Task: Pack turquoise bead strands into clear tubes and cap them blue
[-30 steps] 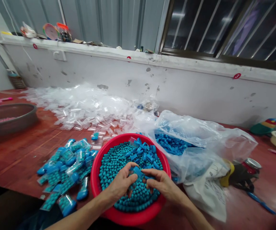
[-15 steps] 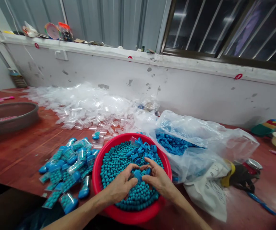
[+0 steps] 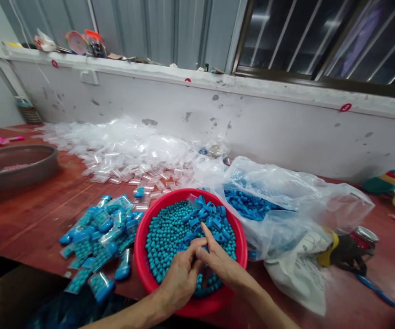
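Note:
A red basin [image 3: 139, 249] holds many turquoise beads [image 3: 166, 228] with a heap of blue plastic caps [image 3: 207, 214] on top. Over its near half my hands meet. My left hand [image 3: 180, 274] is closed, fingers curled inward; whatever it grips is hidden. Against it presses my right hand [image 3: 223, 262], its index finger pointing out and its thumb and other fingers closed on something I cannot make out. Left of the basin lies a pile of clear bead-filled packs with blue caps [image 3: 101, 237].
Behind the basin spreads a heap of clear empty cases [image 3: 125, 146]. A plastic bag [image 3: 307, 192] of blue caps stands right, beside a white cloth bag [image 3: 296, 269] and a jar [image 3: 365, 235]. A grey basin [image 3: 43, 171] sits far left on the red table [image 3: 22, 228].
My hands have come together and slightly lower over the basin. The blue pieces that showed between my fingers are now hidden. The view has shifted slightly.

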A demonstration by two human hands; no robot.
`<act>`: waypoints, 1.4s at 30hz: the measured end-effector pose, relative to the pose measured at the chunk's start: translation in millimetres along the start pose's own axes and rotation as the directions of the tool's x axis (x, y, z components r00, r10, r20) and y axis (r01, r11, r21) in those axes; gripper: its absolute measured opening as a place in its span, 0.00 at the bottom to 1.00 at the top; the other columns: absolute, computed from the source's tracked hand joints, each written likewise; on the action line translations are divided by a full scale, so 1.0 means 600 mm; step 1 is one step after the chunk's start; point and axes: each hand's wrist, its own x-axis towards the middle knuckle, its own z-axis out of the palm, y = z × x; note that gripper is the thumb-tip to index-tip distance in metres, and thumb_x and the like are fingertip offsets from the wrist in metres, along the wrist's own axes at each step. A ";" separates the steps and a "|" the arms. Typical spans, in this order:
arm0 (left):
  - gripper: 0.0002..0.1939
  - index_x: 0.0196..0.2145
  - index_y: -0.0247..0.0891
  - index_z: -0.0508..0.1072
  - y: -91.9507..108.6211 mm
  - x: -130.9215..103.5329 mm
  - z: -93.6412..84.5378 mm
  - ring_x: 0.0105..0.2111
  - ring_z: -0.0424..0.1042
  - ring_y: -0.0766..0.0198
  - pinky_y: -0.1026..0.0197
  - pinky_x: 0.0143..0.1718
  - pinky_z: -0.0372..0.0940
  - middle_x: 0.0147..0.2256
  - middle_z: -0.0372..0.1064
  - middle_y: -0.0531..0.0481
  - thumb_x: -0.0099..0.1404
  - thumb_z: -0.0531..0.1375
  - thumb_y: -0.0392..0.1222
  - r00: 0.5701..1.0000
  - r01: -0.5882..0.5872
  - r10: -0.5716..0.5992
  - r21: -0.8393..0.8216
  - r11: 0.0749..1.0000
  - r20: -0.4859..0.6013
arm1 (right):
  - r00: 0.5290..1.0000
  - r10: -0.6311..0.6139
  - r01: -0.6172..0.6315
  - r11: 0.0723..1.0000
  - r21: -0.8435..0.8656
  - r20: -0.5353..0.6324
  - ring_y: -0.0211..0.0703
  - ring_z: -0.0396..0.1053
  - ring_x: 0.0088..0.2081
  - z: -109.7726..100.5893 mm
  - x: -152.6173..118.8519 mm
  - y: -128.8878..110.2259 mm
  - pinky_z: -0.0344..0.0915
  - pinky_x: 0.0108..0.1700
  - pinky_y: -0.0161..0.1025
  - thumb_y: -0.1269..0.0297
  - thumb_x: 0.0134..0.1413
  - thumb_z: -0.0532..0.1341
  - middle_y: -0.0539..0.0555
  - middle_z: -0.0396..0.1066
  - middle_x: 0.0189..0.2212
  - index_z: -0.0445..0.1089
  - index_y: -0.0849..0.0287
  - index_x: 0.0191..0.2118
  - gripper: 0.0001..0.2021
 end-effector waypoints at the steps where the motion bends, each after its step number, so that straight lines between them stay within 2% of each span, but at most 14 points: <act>1: 0.16 0.46 0.38 0.62 0.001 0.002 -0.003 0.24 0.61 0.67 0.66 0.28 0.57 0.26 0.64 0.53 0.60 0.48 0.40 1.000 0.010 -0.011 -0.013 1.000 -0.027 | 1.000 -0.009 0.009 1.000 -0.003 0.024 0.38 0.67 0.26 -0.002 -0.004 0.002 0.65 0.21 0.33 0.55 0.50 0.53 0.58 0.66 0.38 0.21 0.59 0.61 0.43; 4: 0.13 0.42 0.38 0.62 0.001 0.013 -0.012 0.28 0.63 0.66 0.64 0.31 0.59 0.28 0.64 0.54 0.59 0.50 0.41 0.993 0.075 -0.080 -0.066 0.995 -0.087 | 0.995 -0.089 0.094 0.977 -0.193 0.037 0.46 0.67 0.39 -0.005 -0.017 0.016 0.68 0.33 0.39 0.57 0.43 0.62 0.59 0.63 0.45 0.33 0.56 0.61 0.45; 6: 0.11 0.40 0.38 0.61 0.000 0.020 -0.016 0.31 0.64 0.66 0.64 0.35 0.59 0.30 0.64 0.54 0.58 0.51 0.39 0.989 0.091 -0.101 -0.095 0.991 -0.107 | 0.975 -0.224 0.201 0.899 -0.390 -0.014 0.52 0.59 0.49 0.002 -0.020 0.030 0.63 0.45 0.44 0.62 0.31 0.68 0.60 0.57 0.51 0.40 0.57 0.60 0.50; 8: 0.11 0.39 0.37 0.61 0.002 0.024 -0.016 0.32 0.63 0.67 0.64 0.36 0.58 0.31 0.63 0.54 0.57 0.52 0.38 0.990 0.090 -0.104 -0.134 0.987 -0.100 | 0.929 -0.362 0.273 0.808 -0.522 -0.076 0.53 0.54 0.53 0.013 -0.017 0.041 0.58 0.50 0.45 0.65 0.29 0.69 0.61 0.53 0.53 0.45 0.59 0.59 0.48; 11: 0.09 0.37 0.36 0.61 0.008 0.022 -0.013 0.29 0.61 0.69 0.66 0.33 0.58 0.28 0.61 0.56 0.56 0.53 0.39 0.992 0.094 -0.109 -0.193 0.977 -0.069 | 0.890 -0.429 0.263 0.761 -0.593 -0.155 0.51 0.60 0.49 0.027 -0.015 0.042 0.60 0.48 0.45 0.66 0.38 0.65 0.61 0.58 0.49 0.48 0.60 0.57 0.39; 16: 0.11 0.34 0.37 0.60 0.011 0.014 -0.012 0.24 0.59 0.71 0.68 0.27 0.56 0.23 0.58 0.57 0.54 0.54 0.43 0.980 0.186 -0.197 -0.325 0.927 -0.002 | 0.939 -0.342 0.254 0.738 -0.626 -0.022 0.51 0.61 0.47 0.028 -0.027 0.024 0.61 0.46 0.45 0.64 0.37 0.66 0.60 0.58 0.49 0.45 0.58 0.57 0.41; 22: 0.05 0.32 0.37 0.61 0.006 0.014 -0.009 0.27 0.59 0.69 0.67 0.31 0.56 0.24 0.59 0.57 0.55 0.53 0.38 0.982 0.146 -0.166 -0.197 0.970 -0.089 | 0.858 -0.504 0.276 0.609 -0.744 -0.095 0.52 0.65 0.41 0.044 -0.015 0.042 0.65 0.40 0.45 0.70 0.36 0.60 0.61 0.61 0.41 0.48 0.64 0.55 0.35; 25: 0.03 0.31 0.37 0.62 0.002 0.011 -0.009 0.29 0.60 0.68 0.66 0.33 0.57 0.25 0.60 0.56 0.56 0.52 0.37 0.987 0.096 -0.109 -0.113 0.989 -0.119 | 0.846 -0.519 0.247 0.581 -0.775 -0.119 0.50 0.67 0.35 0.055 -0.007 0.057 0.66 0.34 0.45 0.71 0.34 0.59 0.59 0.62 0.37 0.48 0.65 0.55 0.36; 29: 0.04 0.31 0.38 0.63 -0.003 0.010 -0.013 0.29 0.61 0.67 0.66 0.33 0.57 0.26 0.60 0.56 0.57 0.50 0.36 0.985 0.044 -0.045 -0.010 0.999 -0.168 | 0.823 -0.551 0.260 0.583 -0.770 -0.139 0.50 0.66 0.37 0.058 0.001 0.061 0.66 0.37 0.46 0.71 0.35 0.59 0.60 0.61 0.39 0.47 0.63 0.55 0.37; 33: 0.08 0.36 0.37 0.62 0.000 0.015 -0.023 0.27 0.62 0.68 0.66 0.30 0.59 0.26 0.62 0.55 0.58 0.50 0.39 0.982 0.098 -0.109 -0.082 0.992 -0.151 | 0.875 -0.478 0.321 0.692 -0.646 -0.078 0.44 0.64 0.40 0.045 0.007 0.052 0.66 0.40 0.41 0.73 0.38 0.60 0.58 0.57 0.47 0.42 0.57 0.58 0.40; 35: 0.11 0.39 0.37 0.61 0.005 0.010 -0.040 0.26 0.63 0.68 0.66 0.28 0.60 0.27 0.63 0.55 0.59 0.49 0.41 0.978 0.103 -0.112 -0.058 0.993 -0.176 | 0.896 -0.438 0.306 0.733 -0.607 -0.078 0.42 0.65 0.38 0.034 0.008 0.053 0.66 0.39 0.39 0.72 0.39 0.61 0.58 0.54 0.51 0.37 0.55 0.60 0.43; 37: 0.13 0.42 0.38 0.62 0.007 0.000 -0.071 0.28 0.65 0.67 0.65 0.30 0.62 0.30 0.66 0.53 0.60 0.49 0.42 0.957 0.067 -0.031 0.114 0.991 -0.289 | 0.893 -0.437 0.282 0.731 -0.622 -0.109 0.40 0.65 0.37 0.020 0.008 0.061 0.66 0.39 0.39 0.72 0.42 0.60 0.58 0.51 0.54 0.37 0.54 0.60 0.41; 39: 0.15 0.45 0.39 0.63 0.002 -0.012 -0.118 0.33 0.67 0.65 0.62 0.36 0.62 0.34 0.68 0.51 0.61 0.48 0.42 0.900 0.064 0.107 0.371 0.926 -0.423 | 0.878 -0.464 0.272 0.689 -0.671 -0.120 0.39 0.65 0.37 0.005 0.009 0.074 0.65 0.41 0.39 0.72 0.47 0.56 0.59 0.51 0.54 0.43 0.55 0.59 0.34; 42: 0.16 0.46 0.39 0.65 -0.024 -0.027 -0.204 0.42 0.66 0.60 0.56 0.44 0.60 0.42 0.68 0.46 0.62 0.47 0.41 0.782 0.199 0.299 0.673 0.712 -0.547 | 0.888 -0.457 0.273 0.619 -0.736 -0.055 0.39 0.67 0.35 -0.014 0.014 0.092 0.65 0.43 0.38 0.70 0.51 0.52 0.58 0.59 0.50 0.50 0.57 0.57 0.26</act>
